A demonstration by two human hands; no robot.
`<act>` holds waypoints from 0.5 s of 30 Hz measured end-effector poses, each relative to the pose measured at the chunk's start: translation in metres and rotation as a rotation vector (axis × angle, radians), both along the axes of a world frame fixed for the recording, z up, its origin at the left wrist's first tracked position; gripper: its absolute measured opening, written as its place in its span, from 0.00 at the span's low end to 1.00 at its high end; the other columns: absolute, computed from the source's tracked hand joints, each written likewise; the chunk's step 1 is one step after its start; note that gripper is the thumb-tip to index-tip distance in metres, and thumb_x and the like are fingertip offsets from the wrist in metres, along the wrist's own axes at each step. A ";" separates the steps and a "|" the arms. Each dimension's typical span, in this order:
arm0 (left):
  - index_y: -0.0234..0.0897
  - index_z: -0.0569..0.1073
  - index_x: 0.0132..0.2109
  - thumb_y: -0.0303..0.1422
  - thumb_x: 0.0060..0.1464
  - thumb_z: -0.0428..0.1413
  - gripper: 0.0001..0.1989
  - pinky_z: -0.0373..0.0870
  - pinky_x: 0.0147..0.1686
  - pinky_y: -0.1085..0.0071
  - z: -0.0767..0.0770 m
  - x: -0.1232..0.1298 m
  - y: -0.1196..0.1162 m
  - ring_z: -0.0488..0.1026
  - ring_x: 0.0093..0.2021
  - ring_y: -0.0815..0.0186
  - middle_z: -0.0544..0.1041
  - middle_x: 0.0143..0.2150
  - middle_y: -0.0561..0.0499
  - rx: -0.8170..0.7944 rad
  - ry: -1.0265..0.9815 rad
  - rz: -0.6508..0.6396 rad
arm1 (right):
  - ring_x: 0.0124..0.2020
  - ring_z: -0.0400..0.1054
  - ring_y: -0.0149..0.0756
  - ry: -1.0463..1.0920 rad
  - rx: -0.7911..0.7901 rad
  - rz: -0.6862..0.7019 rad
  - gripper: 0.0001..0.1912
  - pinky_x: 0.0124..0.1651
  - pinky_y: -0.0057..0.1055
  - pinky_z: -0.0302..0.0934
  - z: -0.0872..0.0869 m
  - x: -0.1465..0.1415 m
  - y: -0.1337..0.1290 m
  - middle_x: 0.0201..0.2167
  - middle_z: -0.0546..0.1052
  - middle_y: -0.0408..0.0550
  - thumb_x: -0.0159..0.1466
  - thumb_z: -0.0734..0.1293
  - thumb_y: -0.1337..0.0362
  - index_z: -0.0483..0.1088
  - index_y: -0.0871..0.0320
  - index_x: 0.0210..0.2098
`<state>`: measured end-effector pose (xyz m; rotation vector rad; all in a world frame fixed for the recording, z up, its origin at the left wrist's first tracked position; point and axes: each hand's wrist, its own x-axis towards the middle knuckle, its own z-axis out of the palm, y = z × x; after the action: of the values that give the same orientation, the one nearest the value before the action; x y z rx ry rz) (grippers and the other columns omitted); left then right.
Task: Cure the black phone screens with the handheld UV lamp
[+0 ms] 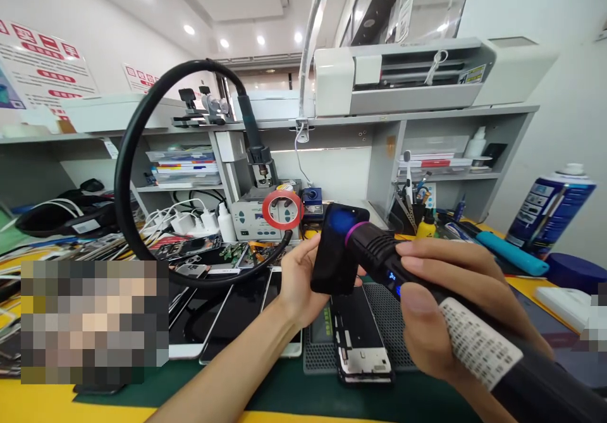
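Note:
Tilted upright, a black phone screen (334, 255) is gripped at its edges by my left hand (301, 277). My right hand (441, 296) wraps around a black flashlight (379, 255) with a purple ring at its head and a white printed label on its barrel. The flashlight's head is close to the screen's upper part, where a blue glow shows. Below them, another phone display part (363, 334) lies on a grey perforated mat (315, 350), its metal-backed end toward me. Some of my left fingers are hidden behind the screen.
Several phone screens (232, 322) lie on the green mat (284, 398) at left. A black hose (123, 176) loops over a soldering station (251, 220) with a red tape roll (283, 210) before it. At right stand a blue spray can (545, 208) and a turquoise roller (512, 252).

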<state>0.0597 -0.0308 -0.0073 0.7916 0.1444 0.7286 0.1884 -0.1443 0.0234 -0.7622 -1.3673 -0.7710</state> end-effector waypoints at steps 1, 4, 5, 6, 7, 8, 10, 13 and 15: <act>0.27 0.82 0.42 0.42 0.62 0.49 0.23 0.75 0.38 0.58 0.000 0.000 0.000 0.80 0.37 0.51 0.82 0.41 0.37 -0.001 -0.002 0.002 | 0.40 0.74 0.37 -0.011 -0.010 -0.001 0.11 0.42 0.37 0.70 0.000 0.000 -0.001 0.40 0.78 0.49 0.59 0.71 0.68 0.73 0.59 0.42; 0.26 0.82 0.41 0.42 0.62 0.49 0.23 0.75 0.37 0.59 0.001 0.000 -0.001 0.79 0.36 0.52 0.82 0.40 0.37 0.005 -0.012 -0.002 | 0.41 0.74 0.36 -0.047 -0.030 -0.007 0.11 0.44 0.37 0.70 -0.001 0.001 -0.004 0.40 0.78 0.49 0.60 0.71 0.68 0.73 0.59 0.43; 0.26 0.82 0.41 0.42 0.62 0.49 0.24 0.75 0.37 0.59 0.001 0.000 -0.001 0.79 0.35 0.52 0.82 0.39 0.37 0.006 -0.014 -0.001 | 0.41 0.74 0.36 -0.055 -0.039 -0.009 0.11 0.44 0.37 0.70 -0.001 0.001 -0.005 0.41 0.78 0.49 0.60 0.70 0.68 0.72 0.59 0.43; 0.26 0.82 0.40 0.42 0.62 0.49 0.24 0.75 0.36 0.59 0.001 0.000 -0.001 0.79 0.35 0.52 0.82 0.39 0.37 0.006 -0.014 0.002 | 0.41 0.74 0.36 -0.054 -0.039 -0.008 0.11 0.44 0.36 0.70 -0.001 0.001 -0.006 0.41 0.78 0.49 0.60 0.70 0.68 0.72 0.59 0.43; 0.26 0.82 0.40 0.42 0.62 0.49 0.24 0.75 0.36 0.59 0.002 0.000 0.000 0.79 0.34 0.52 0.82 0.38 0.37 0.003 -0.014 0.009 | 0.41 0.74 0.36 -0.048 -0.035 -0.007 0.11 0.43 0.36 0.70 0.000 0.001 -0.006 0.41 0.78 0.49 0.60 0.70 0.68 0.72 0.59 0.43; 0.27 0.82 0.40 0.41 0.62 0.49 0.23 0.75 0.36 0.59 0.002 0.000 0.001 0.79 0.34 0.52 0.82 0.38 0.38 -0.006 -0.013 0.019 | 0.41 0.74 0.36 -0.041 -0.034 -0.004 0.11 0.42 0.36 0.70 0.000 0.001 -0.007 0.41 0.78 0.49 0.60 0.71 0.68 0.73 0.59 0.43; 0.28 0.82 0.40 0.41 0.62 0.49 0.22 0.76 0.39 0.57 0.002 0.000 0.003 0.80 0.36 0.52 0.82 0.38 0.38 -0.034 -0.017 0.049 | 0.41 0.74 0.36 -0.046 -0.035 0.007 0.12 0.41 0.36 0.71 0.000 0.000 -0.009 0.40 0.78 0.49 0.59 0.71 0.68 0.73 0.59 0.43; 0.29 0.82 0.43 0.41 0.61 0.51 0.21 0.75 0.46 0.56 0.004 0.000 0.008 0.80 0.42 0.51 0.83 0.41 0.40 -0.073 -0.049 0.113 | 0.40 0.75 0.35 -0.084 -0.054 0.014 0.12 0.40 0.35 0.72 0.001 -0.002 -0.012 0.39 0.78 0.47 0.59 0.71 0.68 0.73 0.58 0.43; 0.29 0.81 0.45 0.42 0.62 0.50 0.22 0.75 0.49 0.56 0.005 -0.002 0.011 0.80 0.45 0.50 0.83 0.43 0.40 -0.074 -0.061 0.137 | 0.39 0.75 0.34 -0.122 -0.082 -0.004 0.11 0.41 0.35 0.73 0.001 -0.005 -0.014 0.37 0.79 0.46 0.59 0.71 0.67 0.73 0.57 0.42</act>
<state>0.0580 -0.0196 -0.0027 0.6930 0.1709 0.8718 0.1832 -0.1587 0.0248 -0.7928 -1.5150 -0.7790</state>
